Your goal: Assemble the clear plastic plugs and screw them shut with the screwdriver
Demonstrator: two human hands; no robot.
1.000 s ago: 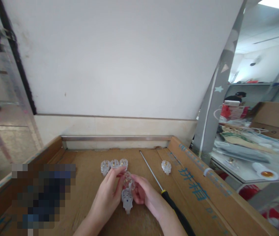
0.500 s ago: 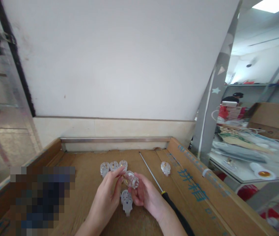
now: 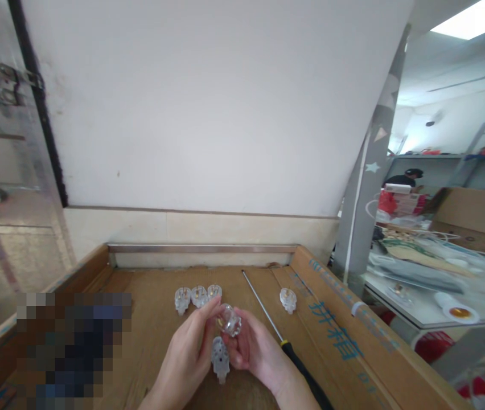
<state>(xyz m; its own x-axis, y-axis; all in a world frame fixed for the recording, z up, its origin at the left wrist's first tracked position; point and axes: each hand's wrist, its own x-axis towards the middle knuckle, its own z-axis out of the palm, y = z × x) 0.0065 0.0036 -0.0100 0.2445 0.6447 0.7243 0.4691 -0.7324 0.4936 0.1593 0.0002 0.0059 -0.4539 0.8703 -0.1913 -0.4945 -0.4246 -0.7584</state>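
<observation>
Clear rounded plastic plug piece point(image 3: 231, 320) sat pinched between left hand point(image 3: 192, 343) and right hand point(image 3: 258, 347); I judged it mid-handling, needing steady pressure next.

White panel point(image 3: 208, 114), bright ceiling light point(image 3: 475, 18)

Right here, over the brown cardboard-lined surface point(image 3: 148, 319), the left hand point(image 3: 191, 353) and right hand point(image 3: 262, 350) flank a clear rounded plastic plug part point(image 3: 230, 320) held between them. Just nearer the wearer, also between the hands, lies a clear flat plastic plug piece point(image 3: 221, 364). Behind the left hand, three clear round plastic plugs point(image 3: 198, 295) sit in a row. To the right, a slim steel screwdriver with a black-and-yellow handle point(image 3: 284, 343) lies slantwise, tip toward the back; right of its shaft, a lone clear plastic plug point(image 3: 287, 300). Along the far edge, a straight silvery metal rail point(image 3: 204, 249)!
</observation>
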